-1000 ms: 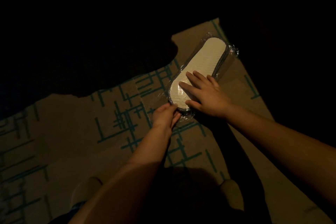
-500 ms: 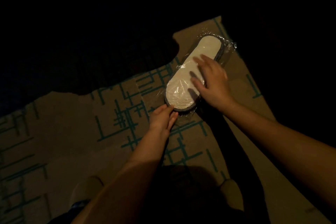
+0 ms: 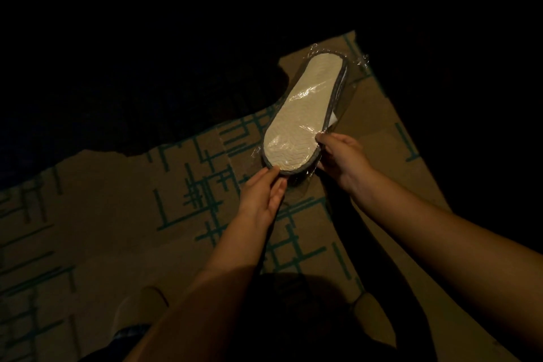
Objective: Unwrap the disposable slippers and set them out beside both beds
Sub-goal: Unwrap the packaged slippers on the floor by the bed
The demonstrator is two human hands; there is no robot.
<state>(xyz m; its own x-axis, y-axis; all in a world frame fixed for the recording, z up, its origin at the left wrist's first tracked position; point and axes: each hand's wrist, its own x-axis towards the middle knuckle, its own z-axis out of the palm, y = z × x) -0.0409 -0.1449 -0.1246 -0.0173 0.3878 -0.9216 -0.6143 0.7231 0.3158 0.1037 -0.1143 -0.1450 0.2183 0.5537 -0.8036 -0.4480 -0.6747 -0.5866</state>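
Note:
A pack of disposable slippers [image 3: 302, 112], pale sole up with a grey rim, sits sealed in clear plastic wrap above the carpet, angled up to the right. My left hand [image 3: 263, 197] pinches the near end of the wrap between thumb and fingers. My right hand [image 3: 342, 159] grips the pack's right edge near the same end. Loose crinkled plastic [image 3: 361, 60] sticks out past the far end.
The floor is tan carpet [image 3: 117, 214] with a teal line pattern. Deep shadow [image 3: 147, 53] covers everything above and to the right. My two slippered feet [image 3: 141, 308] show at the bottom edge.
My right hand slid off the top of the pack to its right edge and took hold there. The pack is now tilted up off the carpet. My left hand keeps its pinch on the near end.

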